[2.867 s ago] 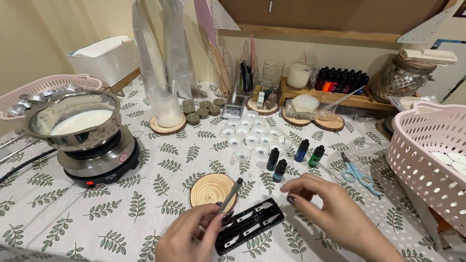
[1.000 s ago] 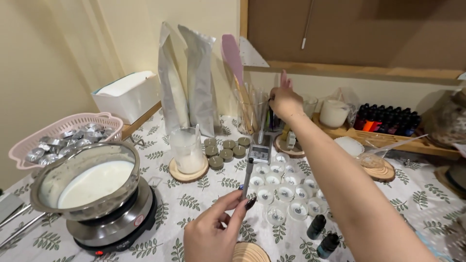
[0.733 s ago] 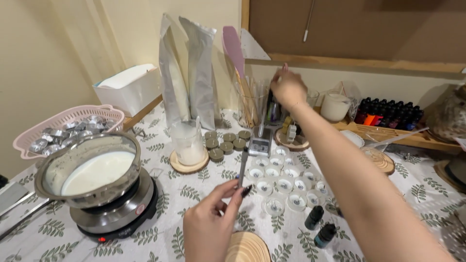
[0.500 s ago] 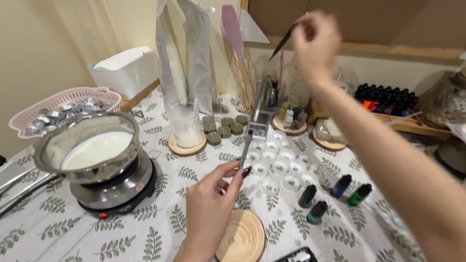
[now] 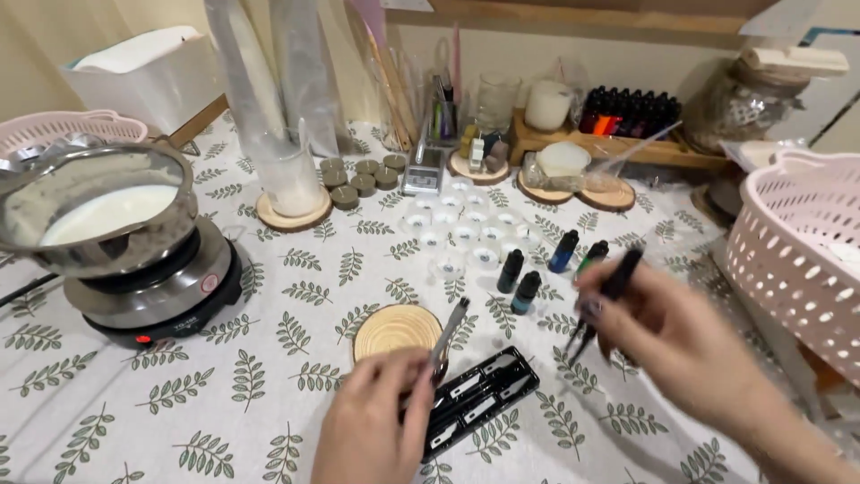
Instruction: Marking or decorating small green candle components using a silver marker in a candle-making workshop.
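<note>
Two hands low in the frame, both busy. Left hand, bottom centre, pinches a slim metal craft-knife handle that slants up and right over the edge of a round wooden coaster. Right hand, lower right, grips dark tweezers, tips pointing down-left; motion blur hides the finger detail. Black blade case lies open on the leaf-print tablecloth, just right of the left hand. Four small dropper bottles with black caps stand at centre right, one blue, one green, two dark. Row of dark bottles with one orange label sits on a wooden rack, upper right. Two tall silver pouches lean upper left. White box at far upper left. Pink perforated basket at right edge.
</note>
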